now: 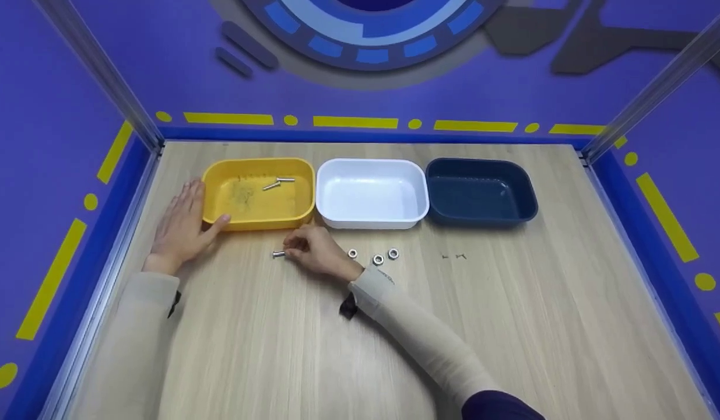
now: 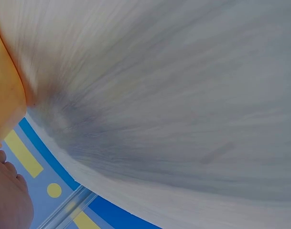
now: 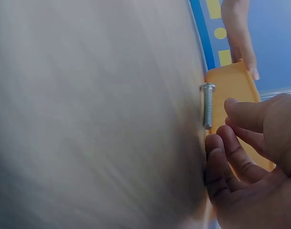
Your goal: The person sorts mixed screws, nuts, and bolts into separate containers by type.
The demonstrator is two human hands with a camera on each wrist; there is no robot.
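My left hand (image 1: 183,226) rests against the left end of a yellow bin (image 1: 260,224), fingers straight and the thumb at its front rim. Two silver bolts (image 1: 271,186) lie inside that bin. On the table in front of it is another bolt (image 1: 277,254), also seen in the right wrist view as a threaded bolt (image 3: 208,106) with a flanged head. My right hand (image 1: 316,249) is at this bolt's threaded end, thumb and fingers bent but apart; the right wrist view shows nothing between them. Three nuts (image 1: 378,259) lie to the right of that hand.
A white bin (image 1: 372,223) and a dark blue bin (image 1: 482,220) stand in a row beside the yellow one. Tiny screws (image 1: 461,256) lie before the dark bin. Blue-purple panels (image 1: 371,99) with metal corner posts enclose the wooden table (image 1: 290,350).
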